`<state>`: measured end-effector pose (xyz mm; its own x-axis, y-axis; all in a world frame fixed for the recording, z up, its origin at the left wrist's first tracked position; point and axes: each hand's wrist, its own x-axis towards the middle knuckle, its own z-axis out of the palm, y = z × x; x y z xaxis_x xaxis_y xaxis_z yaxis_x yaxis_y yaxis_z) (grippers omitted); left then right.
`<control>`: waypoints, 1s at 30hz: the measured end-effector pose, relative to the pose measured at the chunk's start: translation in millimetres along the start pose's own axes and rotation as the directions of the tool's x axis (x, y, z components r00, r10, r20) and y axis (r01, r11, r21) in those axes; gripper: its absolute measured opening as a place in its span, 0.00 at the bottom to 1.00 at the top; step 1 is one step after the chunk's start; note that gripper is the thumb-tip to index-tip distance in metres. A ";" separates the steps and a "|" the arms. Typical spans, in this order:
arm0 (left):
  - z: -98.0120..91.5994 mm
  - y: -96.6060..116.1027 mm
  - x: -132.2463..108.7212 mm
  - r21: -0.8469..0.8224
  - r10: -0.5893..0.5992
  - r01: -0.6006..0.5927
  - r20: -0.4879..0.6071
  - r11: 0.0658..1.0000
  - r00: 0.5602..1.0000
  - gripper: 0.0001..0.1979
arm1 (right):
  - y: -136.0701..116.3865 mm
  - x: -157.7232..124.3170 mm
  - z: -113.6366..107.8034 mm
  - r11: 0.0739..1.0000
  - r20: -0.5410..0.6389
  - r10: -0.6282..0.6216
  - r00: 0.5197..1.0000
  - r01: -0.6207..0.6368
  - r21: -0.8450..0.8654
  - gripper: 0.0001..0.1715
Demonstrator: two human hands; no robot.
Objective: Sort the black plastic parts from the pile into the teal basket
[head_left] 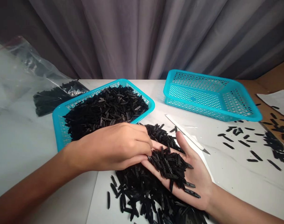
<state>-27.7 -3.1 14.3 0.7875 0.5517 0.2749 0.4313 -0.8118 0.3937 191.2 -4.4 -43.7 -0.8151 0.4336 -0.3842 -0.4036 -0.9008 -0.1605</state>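
Note:
My right hand [198, 177] lies palm up with its thumb raised, holding a heap of small black plastic pieces [167, 165]. These are narrow, flat and pointed at the ends, and some show small holes. From the left, my left hand [118, 146] reaches over to the fingers of that palm. Its fingers are closed together at the heap's left edge; whatever is between the fingertips is hidden. Beneath both hands, a larger pile of the same black pieces [142, 193] spreads over a white sheet [100, 193].
Behind my left hand, a blue basket [56, 124] is heaped with black pieces. A second blue basket [209, 110] stands at the back right. A white-handled pointed blade [186, 133] lies between. Loose pieces [244, 143] scatter rightward. A clear plastic bag [44, 68] holds more at left.

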 end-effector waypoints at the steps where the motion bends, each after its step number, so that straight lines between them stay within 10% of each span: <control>1: -0.5 -0.5 -0.1 -0.017 -0.001 0.001 -0.003 1.000 1.000 0.09 | -0.2 -0.3 -0.1 1.000 0.004 0.005 1.000 -0.005 0.003 0.39; 30: 1.0 9.1 -0.6 0.245 0.028 -0.061 0.137 0.968 0.990 0.08 | -1.2 -0.6 0.0 0.996 0.014 0.062 0.998 -0.060 -0.072 0.42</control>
<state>-23.8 -11.0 16.9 0.8520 0.4977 0.1626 0.4772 -0.8659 0.1498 192.2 -3.6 -43.2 -0.8441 0.3776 -0.3806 -0.3225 -0.9247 -0.2022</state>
